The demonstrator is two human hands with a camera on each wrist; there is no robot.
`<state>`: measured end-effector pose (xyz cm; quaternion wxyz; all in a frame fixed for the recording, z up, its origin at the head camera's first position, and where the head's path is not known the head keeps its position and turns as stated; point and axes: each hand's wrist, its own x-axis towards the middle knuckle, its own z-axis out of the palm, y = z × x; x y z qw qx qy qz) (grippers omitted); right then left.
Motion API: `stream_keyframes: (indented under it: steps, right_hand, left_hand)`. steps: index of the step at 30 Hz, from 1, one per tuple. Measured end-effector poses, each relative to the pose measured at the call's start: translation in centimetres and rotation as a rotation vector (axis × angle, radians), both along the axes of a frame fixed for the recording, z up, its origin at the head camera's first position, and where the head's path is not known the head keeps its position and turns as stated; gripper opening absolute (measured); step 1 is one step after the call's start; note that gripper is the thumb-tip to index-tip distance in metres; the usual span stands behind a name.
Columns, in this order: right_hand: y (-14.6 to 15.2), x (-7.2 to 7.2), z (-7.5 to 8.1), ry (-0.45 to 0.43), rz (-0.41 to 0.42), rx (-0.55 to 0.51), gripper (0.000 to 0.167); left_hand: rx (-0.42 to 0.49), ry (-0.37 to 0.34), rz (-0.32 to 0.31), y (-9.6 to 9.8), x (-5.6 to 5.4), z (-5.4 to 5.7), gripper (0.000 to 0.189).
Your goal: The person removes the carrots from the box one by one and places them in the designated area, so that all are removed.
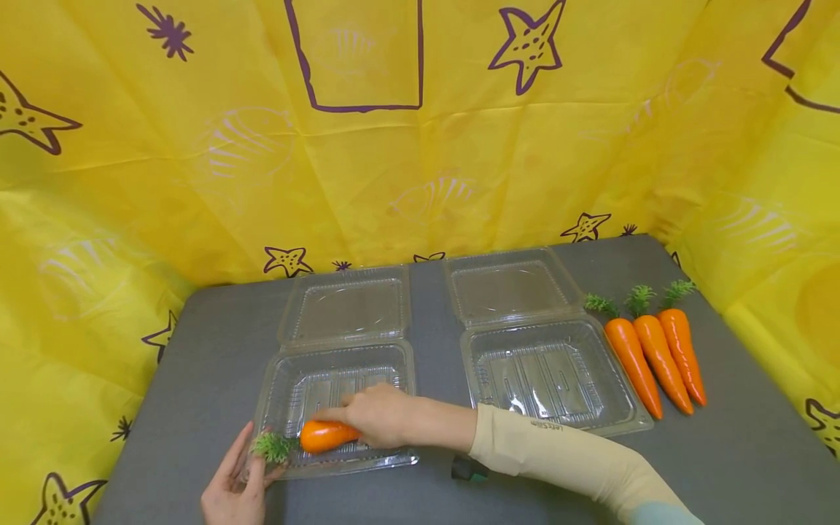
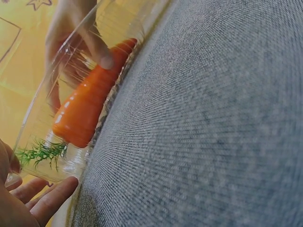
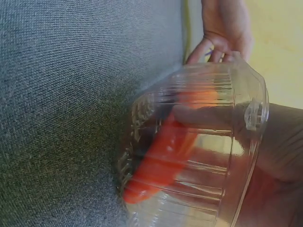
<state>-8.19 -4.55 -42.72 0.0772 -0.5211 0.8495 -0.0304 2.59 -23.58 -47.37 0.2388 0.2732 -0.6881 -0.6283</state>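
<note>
A clear plastic clamshell container (image 1: 341, 470) stands at the front left with its lid (image 1: 354, 310) folded back. Inside lies an orange carrot (image 1: 323, 437) with a green frilly top (image 1: 274, 447) toward the left. My right hand (image 1: 379, 415) reaches into the container and grips the carrot near its narrower end; the tip is hidden by the hand in the head view. Through the clear wall, the left wrist view shows the thumb against the carrot (image 2: 85, 106). My left hand (image 1: 238, 485) touches the container's front left corner with fairly straight fingers spread around it.
A second clear clamshell container (image 1: 630, 426) stands open to the right. Beside it lie three carrots (image 1: 656, 361) with green tops pointing back. A small dark object (image 1: 467, 469) lies partly under the right forearm. Yellow patterned cloth (image 1: 420, 160) hangs behind the grey table (image 1: 190, 364).
</note>
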Motion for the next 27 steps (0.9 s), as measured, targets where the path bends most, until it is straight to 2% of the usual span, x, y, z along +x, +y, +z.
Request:
stream_keyframes:
  steps: [6, 12, 18, 24, 27]
  right_hand:
    - [0.0, 0.1, -0.1, 0.006, -0.004, 0.017, 0.074]
    - [0.1, 0.2, 0.3, -0.004, -0.017, 0.033, 0.075]
    - [0.2, 0.2, 0.7, 0.019, -0.041, 0.021, 0.077]
    - [0.5, 0.2, 1.2, 0.009, -0.08, -0.029, 0.076]
    - [0.7, 0.1, 1.3, -0.012, -0.1, -0.059, 0.074]
  left_hand:
    - [-0.004, -0.008, 0.006, 0.0, 0.1, -0.1, 0.045]
    - [0.023, 0.045, -0.007, 0.1, 0.3, -0.1, 0.044]
    - [-0.042, -0.011, -0.019, 0.2, 0.2, 0.0, 0.043]
    - [0.001, 0.091, -0.062, 0.1, 0.3, -0.2, 0.044]
    - [-0.001, 0.107, -0.078, 0.1, 0.3, -0.3, 0.044]
